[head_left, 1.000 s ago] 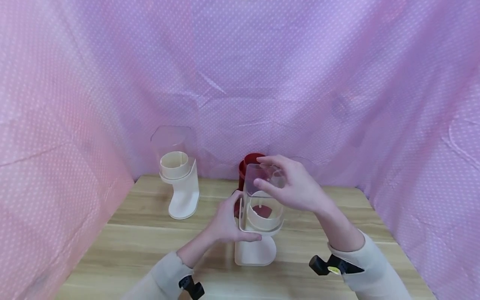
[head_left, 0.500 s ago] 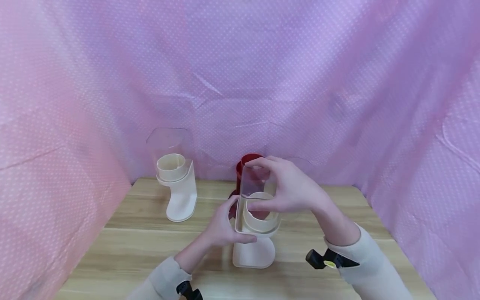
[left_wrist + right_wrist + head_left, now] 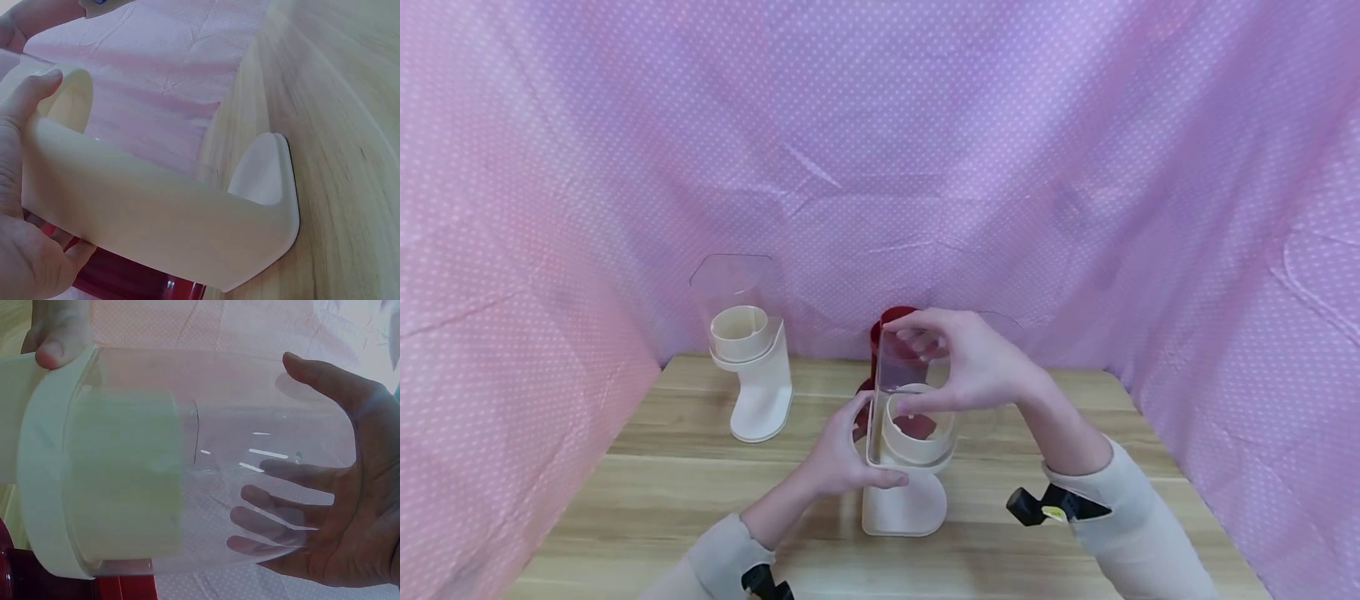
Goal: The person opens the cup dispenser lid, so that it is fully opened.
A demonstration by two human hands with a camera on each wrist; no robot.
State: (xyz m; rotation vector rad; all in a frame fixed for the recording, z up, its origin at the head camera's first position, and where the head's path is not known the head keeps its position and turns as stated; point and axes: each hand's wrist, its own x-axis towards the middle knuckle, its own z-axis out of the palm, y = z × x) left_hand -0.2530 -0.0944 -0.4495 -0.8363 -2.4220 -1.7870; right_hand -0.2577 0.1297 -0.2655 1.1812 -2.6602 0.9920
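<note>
Between both hands [image 3: 842, 454] [image 3: 977, 362] stands the clear-topped white holder [image 3: 917, 451]

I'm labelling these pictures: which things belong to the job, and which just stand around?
Seemingly in the job:
near white stand, left hand gripping it
clear container, right hand holding it
cream ring inside

Standing around:
farther white stand
red piece behind near stand

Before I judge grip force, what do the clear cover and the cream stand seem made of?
Clear cover: probably plastic, glossy; things show through it, with sharp white highlights, though glass isn't ruled out.
Cream stand: likely moulded plastic, satin; smooth, opaque, softly shaded.
</note>
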